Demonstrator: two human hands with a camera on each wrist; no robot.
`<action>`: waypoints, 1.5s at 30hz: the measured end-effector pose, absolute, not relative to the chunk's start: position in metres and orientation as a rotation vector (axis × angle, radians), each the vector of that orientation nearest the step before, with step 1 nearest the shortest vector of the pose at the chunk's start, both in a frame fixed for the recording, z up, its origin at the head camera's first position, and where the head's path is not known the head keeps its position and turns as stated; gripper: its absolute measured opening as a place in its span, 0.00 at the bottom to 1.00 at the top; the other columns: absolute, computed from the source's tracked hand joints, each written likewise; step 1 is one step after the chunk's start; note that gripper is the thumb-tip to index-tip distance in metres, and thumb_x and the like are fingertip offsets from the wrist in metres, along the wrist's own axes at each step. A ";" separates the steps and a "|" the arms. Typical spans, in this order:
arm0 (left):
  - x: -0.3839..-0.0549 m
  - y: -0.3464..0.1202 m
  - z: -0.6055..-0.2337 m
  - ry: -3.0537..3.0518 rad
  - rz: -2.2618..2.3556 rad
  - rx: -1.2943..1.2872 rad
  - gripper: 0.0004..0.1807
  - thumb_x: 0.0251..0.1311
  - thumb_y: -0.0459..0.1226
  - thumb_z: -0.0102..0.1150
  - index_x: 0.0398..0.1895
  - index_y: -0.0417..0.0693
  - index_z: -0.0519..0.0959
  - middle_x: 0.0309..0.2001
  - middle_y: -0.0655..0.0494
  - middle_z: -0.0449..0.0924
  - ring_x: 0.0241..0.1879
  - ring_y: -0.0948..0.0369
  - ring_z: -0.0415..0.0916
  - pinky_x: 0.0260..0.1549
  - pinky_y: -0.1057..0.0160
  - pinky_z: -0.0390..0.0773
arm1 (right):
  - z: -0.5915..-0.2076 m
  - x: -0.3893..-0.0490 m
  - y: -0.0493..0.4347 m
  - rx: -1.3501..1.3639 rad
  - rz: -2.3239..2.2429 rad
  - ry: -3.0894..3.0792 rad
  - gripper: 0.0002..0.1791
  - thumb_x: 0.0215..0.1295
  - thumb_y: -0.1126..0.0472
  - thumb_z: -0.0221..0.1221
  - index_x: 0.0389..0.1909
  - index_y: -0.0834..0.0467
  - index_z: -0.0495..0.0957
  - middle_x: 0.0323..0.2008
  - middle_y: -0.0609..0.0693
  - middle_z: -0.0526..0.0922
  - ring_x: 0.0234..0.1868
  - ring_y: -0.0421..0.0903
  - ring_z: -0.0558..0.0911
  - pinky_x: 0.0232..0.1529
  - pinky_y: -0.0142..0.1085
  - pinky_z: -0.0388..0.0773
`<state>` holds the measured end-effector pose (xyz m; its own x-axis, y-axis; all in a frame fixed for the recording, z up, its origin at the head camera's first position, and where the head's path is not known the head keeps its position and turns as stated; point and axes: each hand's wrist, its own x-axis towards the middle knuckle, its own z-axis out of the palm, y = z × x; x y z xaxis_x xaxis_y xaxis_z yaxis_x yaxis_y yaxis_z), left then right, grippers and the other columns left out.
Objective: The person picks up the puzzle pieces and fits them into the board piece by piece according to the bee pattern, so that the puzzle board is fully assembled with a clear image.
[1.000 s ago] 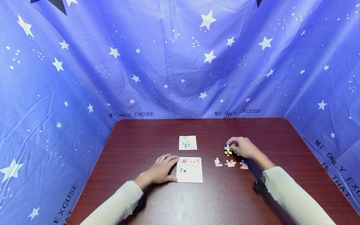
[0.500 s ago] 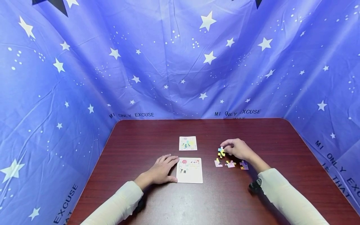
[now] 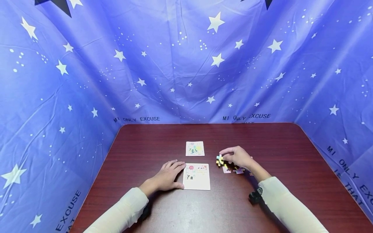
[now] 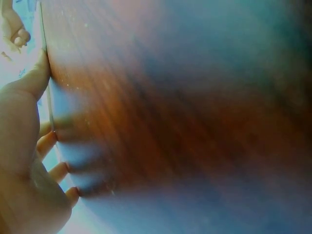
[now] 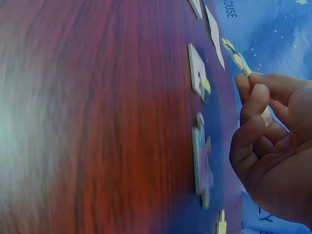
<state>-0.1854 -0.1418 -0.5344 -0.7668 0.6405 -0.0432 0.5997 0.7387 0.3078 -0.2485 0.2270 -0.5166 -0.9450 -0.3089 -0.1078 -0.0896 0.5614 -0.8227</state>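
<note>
My right hand pinches a yellow and light-blue jigsaw puzzle piece between thumb and fingertips. In the right wrist view this puzzle piece is held up off the table, its other fingers curled beneath. My left hand lies on the table with fingers spread, fingertips and thumb at the left edge of a white puzzle board. Printed or fitted parts show along the board's top and left, and its lower right is plain white. Loose pieces lie under and beside my right hand, partly hidden by it.
A small square picture card lies behind the board on the dark red wooden table. Star-printed blue cloth hangs around the back and sides. The right wrist view shows a pinkish loose piece flat on the table.
My right hand has carried the pinched puzzle piece leftward and slightly nearer, toward the board. The left hand and the board have stayed in place.
</note>
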 end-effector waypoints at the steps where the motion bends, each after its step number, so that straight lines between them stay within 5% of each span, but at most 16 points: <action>1: -0.185 -0.142 -0.534 2.790 0.417 1.002 0.51 0.56 0.63 0.66 0.78 0.48 0.62 0.76 0.51 0.64 0.77 0.42 0.56 0.72 0.33 0.59 | -0.517 -0.248 0.225 -0.340 -1.333 2.551 0.15 0.62 0.65 0.65 0.49 0.62 0.87 0.23 0.48 0.84 0.23 0.40 0.76 0.21 0.31 0.71; 9: -0.185 -0.141 -0.535 2.790 0.414 1.006 0.51 0.56 0.63 0.66 0.78 0.47 0.62 0.76 0.51 0.64 0.76 0.41 0.56 0.72 0.34 0.59 | -0.520 -0.244 0.204 -0.348 -1.379 2.482 0.14 0.62 0.65 0.63 0.49 0.62 0.87 0.26 0.50 0.86 0.21 0.39 0.75 0.18 0.29 0.66; 18: -0.186 -0.142 -0.536 2.790 0.405 1.006 0.51 0.57 0.63 0.65 0.78 0.48 0.61 0.76 0.51 0.63 0.77 0.42 0.56 0.72 0.34 0.58 | -0.524 -0.234 0.178 -0.355 -1.403 2.384 0.13 0.62 0.66 0.63 0.47 0.60 0.88 0.17 0.48 0.79 0.18 0.39 0.73 0.14 0.27 0.61; 35: -0.186 -0.142 -0.534 2.785 0.415 0.998 0.51 0.56 0.63 0.66 0.78 0.47 0.62 0.76 0.50 0.64 0.76 0.41 0.56 0.72 0.33 0.58 | -0.525 -0.214 0.138 -0.419 -1.345 2.396 0.11 0.57 0.67 0.67 0.41 0.58 0.88 0.25 0.48 0.86 0.16 0.39 0.74 0.18 0.27 0.68; 45: -0.186 -0.142 -0.534 2.787 0.432 1.005 0.51 0.56 0.62 0.66 0.77 0.46 0.63 0.75 0.50 0.64 0.76 0.40 0.57 0.71 0.33 0.59 | -0.521 -0.209 0.122 -0.453 -1.228 2.492 0.11 0.56 0.65 0.66 0.40 0.54 0.90 0.17 0.47 0.83 0.14 0.38 0.75 0.17 0.26 0.65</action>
<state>-0.1864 -0.1417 -0.5341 -0.7648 0.6430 -0.0404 0.6006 0.7344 0.3162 -0.2089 0.1221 -0.5208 -0.8965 -0.4178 -0.1478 -0.1374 0.5791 -0.8036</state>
